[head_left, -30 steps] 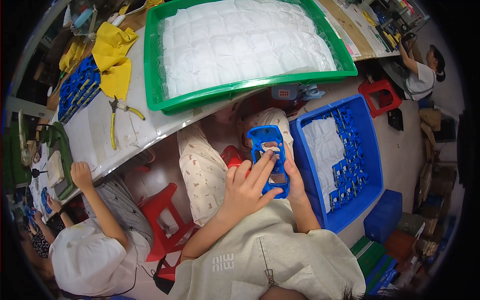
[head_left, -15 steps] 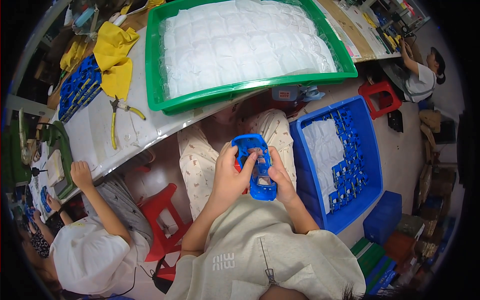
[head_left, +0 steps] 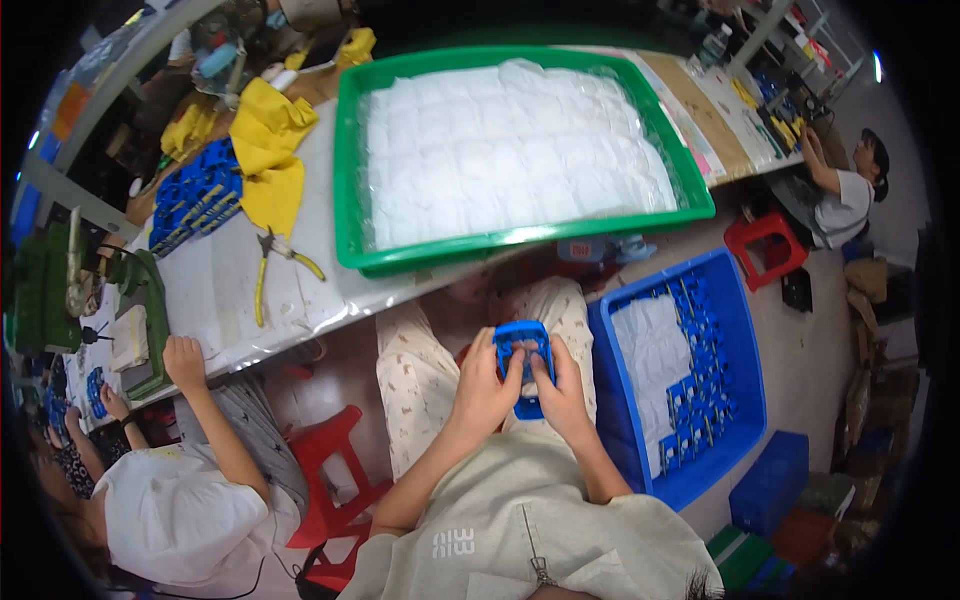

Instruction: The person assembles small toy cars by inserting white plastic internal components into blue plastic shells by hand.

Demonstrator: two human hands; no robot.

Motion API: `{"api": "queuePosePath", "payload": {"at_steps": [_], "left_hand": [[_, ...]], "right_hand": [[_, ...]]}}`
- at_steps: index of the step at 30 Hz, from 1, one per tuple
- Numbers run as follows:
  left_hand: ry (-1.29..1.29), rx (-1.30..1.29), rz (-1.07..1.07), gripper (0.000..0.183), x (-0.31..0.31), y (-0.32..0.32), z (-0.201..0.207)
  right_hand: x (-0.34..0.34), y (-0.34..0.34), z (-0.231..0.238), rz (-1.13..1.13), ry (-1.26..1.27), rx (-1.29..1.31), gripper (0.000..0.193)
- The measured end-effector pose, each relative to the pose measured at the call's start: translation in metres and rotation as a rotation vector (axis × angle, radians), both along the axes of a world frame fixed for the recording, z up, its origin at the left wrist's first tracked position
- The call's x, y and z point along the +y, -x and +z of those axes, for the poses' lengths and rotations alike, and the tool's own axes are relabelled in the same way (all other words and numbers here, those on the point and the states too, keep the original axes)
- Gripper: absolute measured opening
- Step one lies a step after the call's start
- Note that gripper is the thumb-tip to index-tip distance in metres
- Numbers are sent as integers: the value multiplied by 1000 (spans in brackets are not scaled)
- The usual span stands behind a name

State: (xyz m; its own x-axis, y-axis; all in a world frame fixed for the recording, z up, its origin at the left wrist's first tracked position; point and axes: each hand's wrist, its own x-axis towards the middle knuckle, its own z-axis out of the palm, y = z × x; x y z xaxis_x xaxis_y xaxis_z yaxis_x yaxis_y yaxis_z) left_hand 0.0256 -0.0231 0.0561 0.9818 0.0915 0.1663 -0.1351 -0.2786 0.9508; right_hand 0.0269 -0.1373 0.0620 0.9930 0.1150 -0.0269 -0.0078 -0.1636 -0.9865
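Observation:
Above my lap I hold a blue plastic toy car body, a hollow shell with window openings. My left hand grips its left side, the thumb laid over the middle. From the right side my right hand closes on it, its thumb also pressing near the middle. Both thumbs cover much of the shell's centre, so any small part under them is hidden. The blue lower end of the body shows below the thumbs.
A green tray lined with white padded sheets stands on the table. Left of it lie yellow-handled pliers, a yellow cloth and blue parts. At my right is a blue tub with blue pieces. Co-workers sit left and far right.
The toy car body is now tipped and partly covered by both thumbs, where before it faced up more openly. My right thumb has moved onto its middle. The view has shifted slightly.

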Motion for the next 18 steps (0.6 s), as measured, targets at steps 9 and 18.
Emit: {"api": "queuePosePath", "payload": {"at_steps": [9,18], "left_hand": [[92,40,36,17,2,-4,0],[-45,-70,21,20,8,-4,-21]], "right_hand": [[2,-6,0,41,92,-66,6],[6,-5,7,21,94,46,8]]}}
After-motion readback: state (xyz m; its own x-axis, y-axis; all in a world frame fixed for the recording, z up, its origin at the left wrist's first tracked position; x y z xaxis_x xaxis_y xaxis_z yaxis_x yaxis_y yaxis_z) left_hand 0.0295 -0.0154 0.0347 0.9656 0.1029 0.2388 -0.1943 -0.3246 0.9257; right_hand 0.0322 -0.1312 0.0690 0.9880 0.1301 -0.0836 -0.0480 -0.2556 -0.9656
